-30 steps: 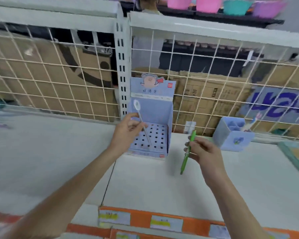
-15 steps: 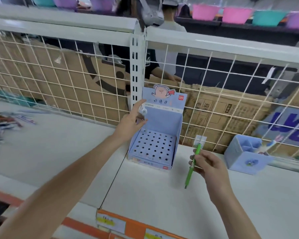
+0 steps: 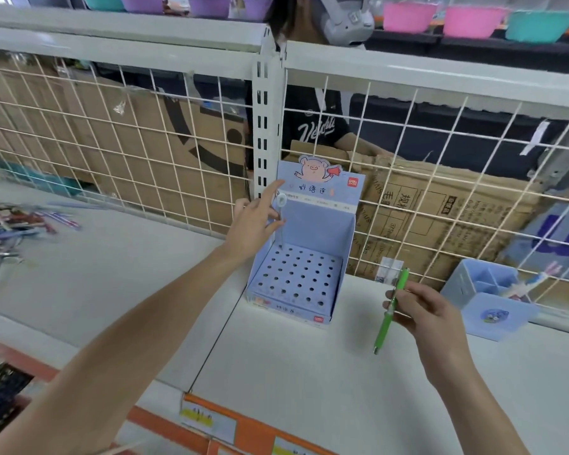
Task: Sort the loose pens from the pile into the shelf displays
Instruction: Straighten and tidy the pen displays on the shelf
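The left hand (image 3: pixel 255 224) pinches a slim white-topped pen (image 3: pixel 281 218) upright over the pig display's (image 3: pixel 304 257) far-left holes, to seat it; the right hand (image 3: pixel 422 311) grips a green pen (image 3: pixel 391 310), presumably next. The pile (image 3: pixel 10 231) lies far left.

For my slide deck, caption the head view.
Left hand sets a white pen into the display; right hand holds a green pen.

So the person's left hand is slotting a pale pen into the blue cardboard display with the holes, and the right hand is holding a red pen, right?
Not quite. In the head view the pen pinched in the right hand is a bright green plastic pen, not red. The rest holds: the left hand holds a pale pen with a round white top at the blue perforated cardboard display box.
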